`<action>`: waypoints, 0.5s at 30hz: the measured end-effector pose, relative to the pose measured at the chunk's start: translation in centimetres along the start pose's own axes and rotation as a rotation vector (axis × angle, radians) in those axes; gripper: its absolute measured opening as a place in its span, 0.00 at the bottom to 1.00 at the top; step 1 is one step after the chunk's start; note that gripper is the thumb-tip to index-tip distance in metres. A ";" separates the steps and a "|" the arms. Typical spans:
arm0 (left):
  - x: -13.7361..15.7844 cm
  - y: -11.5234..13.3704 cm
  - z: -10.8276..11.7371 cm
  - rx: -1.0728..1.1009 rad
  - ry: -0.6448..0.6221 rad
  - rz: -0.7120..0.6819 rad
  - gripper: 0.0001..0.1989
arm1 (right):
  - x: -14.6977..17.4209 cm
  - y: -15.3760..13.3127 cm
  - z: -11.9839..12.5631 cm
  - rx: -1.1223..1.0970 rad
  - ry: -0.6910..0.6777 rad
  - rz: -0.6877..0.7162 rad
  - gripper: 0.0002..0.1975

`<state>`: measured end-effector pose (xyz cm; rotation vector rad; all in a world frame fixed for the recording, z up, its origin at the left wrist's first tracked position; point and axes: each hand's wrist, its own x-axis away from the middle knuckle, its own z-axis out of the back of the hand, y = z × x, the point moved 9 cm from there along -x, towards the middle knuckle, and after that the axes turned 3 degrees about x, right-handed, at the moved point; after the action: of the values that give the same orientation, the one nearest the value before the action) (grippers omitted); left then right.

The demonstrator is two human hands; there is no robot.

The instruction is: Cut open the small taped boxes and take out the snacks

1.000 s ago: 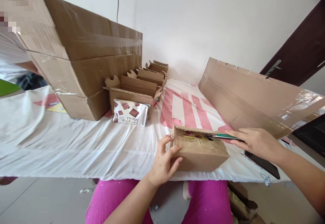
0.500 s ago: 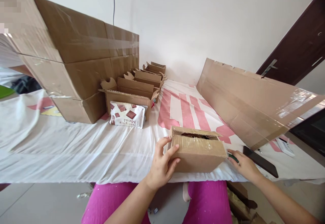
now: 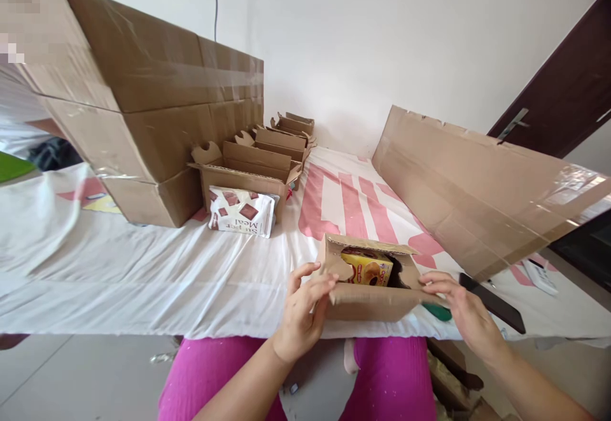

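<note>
A small cardboard box (image 3: 370,306) stands at the table's front edge, its top open. Inside it a yellow printed packet (image 3: 375,271) shows between the flaps. My left hand (image 3: 303,306) grips the left end and front flap, thumb hidden behind the fingers. At the right end, my right hand (image 3: 461,306) holds the flap by its edge with bent fingers. A green-handled tool (image 3: 436,311) lies on the cloth between the box and my right hand; its working end is out of sight.
A white "Super Meal" pouch (image 3: 242,212) leans on a row of open cardboard boxes (image 3: 248,179) at left, beside tall stacked cartons (image 3: 153,84). A cardboard panel (image 3: 468,186) stands at right. A black phone (image 3: 494,303) lies near my right hand.
The front top flap has been opened outward, exposing the yellow packet. My right hand has let go of the green-handled tool and moved up onto the box's right flap.
</note>
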<state>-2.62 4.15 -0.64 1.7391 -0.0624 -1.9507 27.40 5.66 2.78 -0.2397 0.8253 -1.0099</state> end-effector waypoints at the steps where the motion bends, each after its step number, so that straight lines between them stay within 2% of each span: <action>1: -0.1 0.2 0.3 -0.010 0.005 -0.017 0.23 | -0.1 -1.0 -0.2 0.038 -0.016 0.042 0.16; 3: -0.3 0.4 0.9 -0.028 0.033 -0.019 0.17 | -0.1 -2.3 -0.9 0.183 -0.035 0.120 0.05; 4: -0.3 0.4 1.2 -0.032 0.049 -0.007 0.16 | -0.1 -2.8 -1.1 0.265 -0.026 0.163 0.03; 9: 0.1 -0.6 1.2 0.068 0.072 0.097 0.14 | 0.3 -3.8 -3.0 0.520 -0.024 0.341 0.11; 12: 0.5 -2.4 1.7 0.119 0.156 0.257 0.11 | 0.3 -4.0 -3.7 0.613 -0.023 0.393 0.19; 15: 1.2 -4.9 1.9 0.162 0.233 0.450 0.07 | 0.3 -4.1 -3.9 0.634 -0.020 0.406 0.17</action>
<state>-6.17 7.30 -3.18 1.8492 -0.4962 -1.4446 22.02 3.93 2.11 0.4443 0.4725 -0.8330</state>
